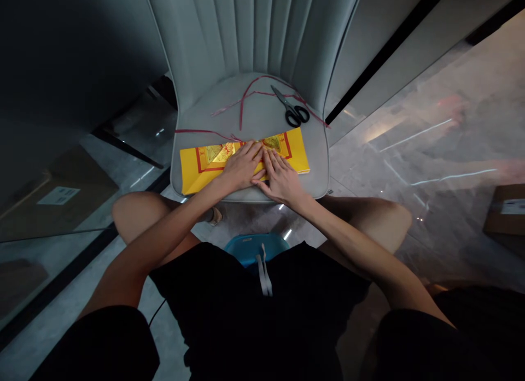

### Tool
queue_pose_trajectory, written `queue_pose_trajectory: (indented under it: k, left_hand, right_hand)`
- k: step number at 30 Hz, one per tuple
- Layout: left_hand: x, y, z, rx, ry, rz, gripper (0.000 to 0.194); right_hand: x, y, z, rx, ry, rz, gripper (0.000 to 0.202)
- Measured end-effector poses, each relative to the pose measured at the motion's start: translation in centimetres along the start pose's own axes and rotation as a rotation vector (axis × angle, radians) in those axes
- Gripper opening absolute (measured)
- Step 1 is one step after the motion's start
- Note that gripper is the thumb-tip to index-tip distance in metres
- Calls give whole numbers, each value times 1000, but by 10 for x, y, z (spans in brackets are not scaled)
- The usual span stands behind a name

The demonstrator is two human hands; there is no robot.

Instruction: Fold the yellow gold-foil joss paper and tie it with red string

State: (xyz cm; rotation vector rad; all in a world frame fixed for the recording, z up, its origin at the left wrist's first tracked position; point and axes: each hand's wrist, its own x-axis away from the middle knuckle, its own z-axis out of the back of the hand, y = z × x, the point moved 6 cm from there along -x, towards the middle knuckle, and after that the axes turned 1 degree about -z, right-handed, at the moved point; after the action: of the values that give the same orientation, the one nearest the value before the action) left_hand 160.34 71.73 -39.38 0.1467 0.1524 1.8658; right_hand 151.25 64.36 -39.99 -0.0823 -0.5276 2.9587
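Note:
A flat stack of yellow paper point(192, 170) with red and gold print lies across the front of the grey chair seat. My left hand point(243, 166) rests on its middle, fingers extended and pointing to the upper right. Beside it, my right hand point(281, 176) lies on the paper with its fingers stretched toward the left hand; the fingertips of both meet near the centre. Neither hand is wrapped round anything. Behind the paper are scissors with black handles point(297, 116), slightly apart, and thin red ribbon point(266, 76) in loose curves. Another ribbon strand point(197, 131) runs to the paper's upper edge.
The grey chair's ribbed backrest point(254, 31) rises behind the seat. A blue stool point(246, 250) shows between my legs. Cardboard boxes stand on the floor at the left point(61, 198) and far right point(506, 211).

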Motion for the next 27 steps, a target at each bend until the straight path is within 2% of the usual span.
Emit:
queue_pose_trajectory:
  k: [7,13,19,27]
  left_hand:
    - [2,-1,0,-7,-4,4,67]
    - [2,-2,0,17,6,-9,63]
    - [3,-3,1,34,12,-6,68]
    - [2,-2,-1,32,-56,17,75]
  right_hand:
    - [16,9,2,43,-27,-31,111]
    - [39,29,-1,67,49,-54,104]
    - [58,42,-1,65,97,-95,101]
    - [77,56,1,103,176,-188,102]
